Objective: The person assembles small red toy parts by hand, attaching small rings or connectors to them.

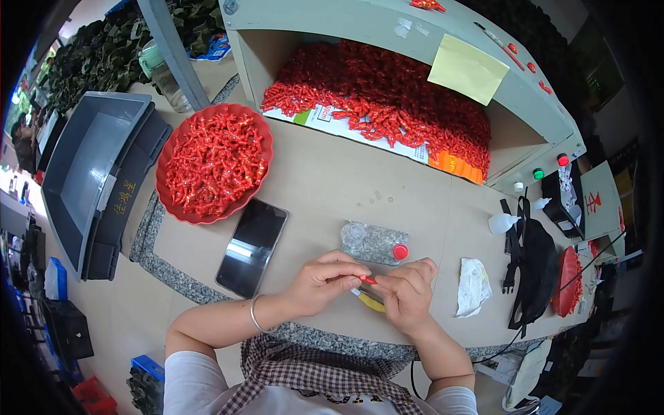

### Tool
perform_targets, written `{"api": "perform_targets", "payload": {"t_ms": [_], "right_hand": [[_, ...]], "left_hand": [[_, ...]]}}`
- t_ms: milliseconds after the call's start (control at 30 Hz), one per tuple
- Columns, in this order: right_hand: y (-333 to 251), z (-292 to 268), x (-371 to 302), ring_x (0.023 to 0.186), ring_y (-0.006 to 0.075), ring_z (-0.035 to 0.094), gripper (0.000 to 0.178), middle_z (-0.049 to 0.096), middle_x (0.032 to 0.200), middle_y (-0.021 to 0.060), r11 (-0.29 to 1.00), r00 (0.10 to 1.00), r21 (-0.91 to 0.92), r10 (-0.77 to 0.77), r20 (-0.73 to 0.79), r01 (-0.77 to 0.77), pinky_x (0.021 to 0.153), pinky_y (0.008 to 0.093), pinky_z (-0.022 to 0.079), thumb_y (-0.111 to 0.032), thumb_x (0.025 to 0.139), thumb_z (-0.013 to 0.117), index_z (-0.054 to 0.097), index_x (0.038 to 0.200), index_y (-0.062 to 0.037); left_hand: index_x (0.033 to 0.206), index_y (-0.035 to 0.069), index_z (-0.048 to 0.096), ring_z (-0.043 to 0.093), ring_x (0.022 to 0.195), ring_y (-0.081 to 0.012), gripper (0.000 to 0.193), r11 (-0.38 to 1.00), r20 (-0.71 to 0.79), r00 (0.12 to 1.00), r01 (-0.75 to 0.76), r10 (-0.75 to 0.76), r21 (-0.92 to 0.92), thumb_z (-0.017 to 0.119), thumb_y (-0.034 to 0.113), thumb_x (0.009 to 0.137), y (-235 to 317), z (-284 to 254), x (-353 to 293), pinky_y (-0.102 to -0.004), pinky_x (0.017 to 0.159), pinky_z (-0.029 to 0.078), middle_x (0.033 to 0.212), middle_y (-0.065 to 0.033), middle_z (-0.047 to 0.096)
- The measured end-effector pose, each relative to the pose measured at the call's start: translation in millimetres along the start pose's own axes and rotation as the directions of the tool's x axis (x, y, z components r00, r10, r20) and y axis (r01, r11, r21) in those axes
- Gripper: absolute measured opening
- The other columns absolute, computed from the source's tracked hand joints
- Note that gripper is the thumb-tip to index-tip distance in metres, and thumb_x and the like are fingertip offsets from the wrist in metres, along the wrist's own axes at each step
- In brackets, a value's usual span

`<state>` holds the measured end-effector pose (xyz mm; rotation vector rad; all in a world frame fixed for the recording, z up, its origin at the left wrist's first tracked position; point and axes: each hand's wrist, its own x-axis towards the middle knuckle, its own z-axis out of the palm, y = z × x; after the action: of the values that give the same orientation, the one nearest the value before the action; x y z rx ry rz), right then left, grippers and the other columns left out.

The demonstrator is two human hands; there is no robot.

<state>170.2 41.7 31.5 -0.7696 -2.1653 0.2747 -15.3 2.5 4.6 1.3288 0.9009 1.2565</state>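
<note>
Close to the table's front edge, my left hand and my right hand meet, their fingertips closed on a small glossy red piece. Its exact kind is too small to make out. Just beyond them lies a speckled granite slab bearing a clear round dish and a red cap. Partly hidden under my hands is a yellow-handled item. A scalloped red bowl at the left is heaped with small red pieces. Between bowl and hands rests a dark phone.
A shelf box at the back holds a large red pile. Grey crates stand left, near a lidded jar. On the right are a crumpled white tissue, a white bottle, a black bag and another red bowl.
</note>
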Motion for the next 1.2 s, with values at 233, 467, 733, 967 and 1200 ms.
{"api": "perform_targets", "payload": {"t_ms": [233, 467, 733, 967, 1200], "right_hand": [[-1.3, 2.9, -0.1, 0.074, 0.0187, 0.049, 0.015, 0.055, 0.077, 0.0000, 0.999, 0.999, 0.011, 0.040, 0.008, -0.040, 0.075, 0.0351, 0.031, -0.010, 0.067, 0.071, 0.062, 0.079, -0.0110], [-1.1, 7.1, -0.4, 0.073, 0.0189, 0.049, 0.015, 0.054, 0.077, 0.0002, 0.999, 0.999, 0.003, 0.050, 0.008, -0.050, 0.075, 0.0353, 0.031, -0.009, 0.067, 0.070, 0.061, 0.079, -0.0107], [-3.3, 6.1, 1.2, 0.071, 0.0192, 0.048, 0.014, 0.054, 0.073, 0.0003, 0.996, 0.996, 0.017, 0.089, 0.033, -0.089, 0.074, 0.0342, 0.030, -0.008, 0.067, 0.069, 0.061, 0.078, -0.0102], [-3.3, 6.0, 2.1, 0.071, 0.0193, 0.048, 0.013, 0.054, 0.073, 0.0003, 0.994, 0.993, 0.034, 0.102, 0.052, -0.104, 0.074, 0.0342, 0.030, -0.008, 0.067, 0.069, 0.060, 0.077, -0.0099], [-3.5, 5.9, 3.3, 0.071, 0.0191, 0.048, 0.014, 0.055, 0.073, 0.0002, 0.994, 0.993, 0.035, 0.099, 0.063, -0.101, 0.074, 0.0339, 0.031, -0.008, 0.067, 0.069, 0.060, 0.077, -0.0099]], "left_hand": [[0.103, 0.004, 0.063, 0.054, 0.084, -0.0117, 0.021, 0.998, -0.039, 0.997, 0.065, -0.065, -0.013, 0.059, 0.001, 0.083, -1.5, 1.3, -2.3, -0.0217, 0.072, 0.045, 0.095, -0.0059, 0.056], [0.103, 0.004, 0.064, 0.054, 0.084, -0.0107, 0.020, 0.995, -0.071, 0.993, 0.097, -0.099, -0.035, 0.059, 0.002, 0.083, -1.1, 2.7, -1.1, -0.0220, 0.072, 0.045, 0.095, -0.0045, 0.055], [0.103, 0.002, 0.062, 0.055, 0.087, -0.0113, 0.020, 0.979, -0.074, 0.980, 0.180, -0.187, -0.090, 0.059, 0.002, 0.084, -2.9, 4.5, -3.0, -0.0224, 0.075, 0.045, 0.096, -0.0048, 0.055], [0.103, 0.002, 0.062, 0.055, 0.087, -0.0114, 0.020, 0.981, -0.075, 0.979, 0.186, -0.190, -0.055, 0.059, 0.002, 0.084, -2.3, 4.2, -2.4, -0.0225, 0.075, 0.045, 0.096, -0.0052, 0.056], [0.103, 0.002, 0.063, 0.054, 0.086, -0.0110, 0.019, 0.980, -0.076, 0.978, 0.192, -0.196, -0.056, 0.059, 0.003, 0.084, -1.5, 3.4, -2.7, -0.0221, 0.075, 0.045, 0.095, -0.0044, 0.055]]}}
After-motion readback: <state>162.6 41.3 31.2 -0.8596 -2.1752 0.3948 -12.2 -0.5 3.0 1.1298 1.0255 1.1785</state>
